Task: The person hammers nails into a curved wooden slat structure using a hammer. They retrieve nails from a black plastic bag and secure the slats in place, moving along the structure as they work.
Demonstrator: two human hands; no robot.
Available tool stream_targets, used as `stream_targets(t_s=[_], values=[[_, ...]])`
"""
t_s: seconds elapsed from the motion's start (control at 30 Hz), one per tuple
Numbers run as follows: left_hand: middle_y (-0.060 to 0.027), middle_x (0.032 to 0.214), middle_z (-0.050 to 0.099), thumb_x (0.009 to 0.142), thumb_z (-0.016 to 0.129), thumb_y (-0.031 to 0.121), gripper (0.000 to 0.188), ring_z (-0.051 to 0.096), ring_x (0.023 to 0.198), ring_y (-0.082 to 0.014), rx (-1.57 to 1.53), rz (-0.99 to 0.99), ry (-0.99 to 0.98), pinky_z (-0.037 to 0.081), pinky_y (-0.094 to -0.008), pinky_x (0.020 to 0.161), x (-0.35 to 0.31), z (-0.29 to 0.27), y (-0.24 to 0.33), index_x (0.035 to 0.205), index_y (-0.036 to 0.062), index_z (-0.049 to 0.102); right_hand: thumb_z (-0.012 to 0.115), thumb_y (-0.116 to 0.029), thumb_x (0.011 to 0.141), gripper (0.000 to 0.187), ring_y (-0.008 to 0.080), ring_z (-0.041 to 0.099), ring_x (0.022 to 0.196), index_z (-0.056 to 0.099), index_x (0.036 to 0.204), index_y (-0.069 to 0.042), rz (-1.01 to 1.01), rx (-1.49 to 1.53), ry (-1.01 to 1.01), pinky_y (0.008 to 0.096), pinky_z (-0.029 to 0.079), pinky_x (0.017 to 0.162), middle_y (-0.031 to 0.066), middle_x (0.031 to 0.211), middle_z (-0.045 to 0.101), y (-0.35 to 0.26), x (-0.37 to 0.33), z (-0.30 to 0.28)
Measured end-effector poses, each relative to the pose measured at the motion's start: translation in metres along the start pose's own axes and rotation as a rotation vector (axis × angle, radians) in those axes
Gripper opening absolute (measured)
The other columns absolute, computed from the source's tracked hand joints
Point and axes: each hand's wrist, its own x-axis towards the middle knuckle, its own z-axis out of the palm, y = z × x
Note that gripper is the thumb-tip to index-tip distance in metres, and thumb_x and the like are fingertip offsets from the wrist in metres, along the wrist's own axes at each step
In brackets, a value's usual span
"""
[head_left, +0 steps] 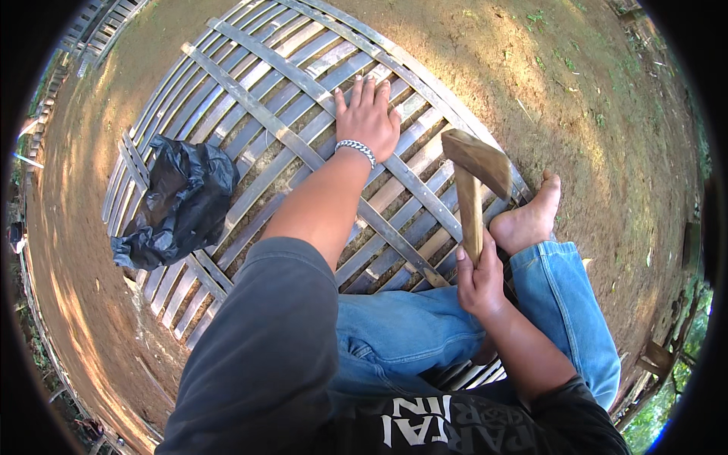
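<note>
Under me lies a panel of crossed flat slats, many running side by side with several longer strips laid across them. My left hand rests flat on it near the far edge, fingers stretched out and holding nothing. A chain bracelet circles that wrist. My right hand is wrapped round the handle of a wooden mallet, its head raised in front of me on the right. The mallet head appears to be above the slats, not against them.
A crumpled black plastic bag lies on the panel's left part. My bare foot is at the panel's right edge, beside the mallet. Brown bare soil surrounds the panel. Another slatted piece shows at the far left.
</note>
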Motion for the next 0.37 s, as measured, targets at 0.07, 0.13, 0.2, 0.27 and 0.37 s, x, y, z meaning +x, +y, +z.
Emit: stream_targets(t_s=[0.07, 0.13, 0.2, 0.27, 0.37], values=[[-0.0147, 0.163, 0.037, 0.103, 0.044, 0.035, 0.059, 0.025, 0.155, -0.0311, 0.002, 0.001, 0.026, 0.014, -0.0597, 0.125, 0.003, 0.003, -0.002, 0.156, 0.0112, 0.040, 0.057, -0.011, 0.100, 0.049, 0.0505, 0.066, 0.103, 0.043, 0.146, -0.005, -0.014, -0.089, -0.073, 0.0519, 0.054, 0.088, 0.0330, 0.112, 0.066, 0.006, 0.007, -0.001], [-0.0145, 0.163, 0.037, 0.102, 0.044, 0.035, 0.058, 0.026, 0.155, -0.0311, -0.012, 0.002, 0.029, 0.015, -0.0598, 0.125, 0.003, 0.005, 0.000, 0.156, 0.0107, 0.040, 0.057, -0.010, 0.100, 0.049, 0.0506, 0.066, 0.101, 0.043, 0.146, -0.004, 0.025, -0.228, -0.231, 0.0523, 0.054, 0.087, 0.0331, 0.109, 0.066, 0.009, 0.016, -0.005], [-0.0145, 0.163, 0.037, 0.102, 0.044, 0.035, 0.058, 0.027, 0.154, -0.0314, -0.020, 0.004, 0.025, 0.015, -0.0600, 0.125, 0.005, 0.007, 0.003, 0.155, 0.0102, 0.041, 0.057, -0.010, 0.100, 0.047, 0.0500, 0.068, 0.097, 0.045, 0.144, -0.002, 0.012, -0.178, -0.109, 0.0511, 0.055, 0.083, 0.0320, 0.106, 0.067, 0.006, 0.017, -0.007], [-0.0143, 0.163, 0.037, 0.103, 0.045, 0.035, 0.059, 0.027, 0.154, -0.0315, -0.012, -0.002, 0.007, 0.015, -0.0600, 0.125, -0.002, 0.007, 0.002, 0.155, 0.0101, 0.040, 0.057, -0.010, 0.100, 0.046, 0.0496, 0.068, 0.095, 0.046, 0.144, -0.002, -0.046, -0.109, 0.001, 0.0498, 0.055, 0.082, 0.0314, 0.103, 0.067, -0.004, 0.014, -0.014], [-0.0130, 0.167, 0.031, 0.103, 0.045, 0.036, 0.059, 0.021, 0.156, -0.0311, 0.002, -0.026, -0.050, 0.012, -0.0593, 0.126, 0.003, 0.000, 0.002, 0.157, 0.0124, 0.039, 0.058, -0.012, 0.102, 0.047, 0.0428, 0.071, 0.098, 0.045, 0.146, -0.003, -0.077, -0.064, 0.047, 0.0467, 0.056, 0.083, 0.0294, 0.107, 0.067, -0.012, 0.017, -0.023]])
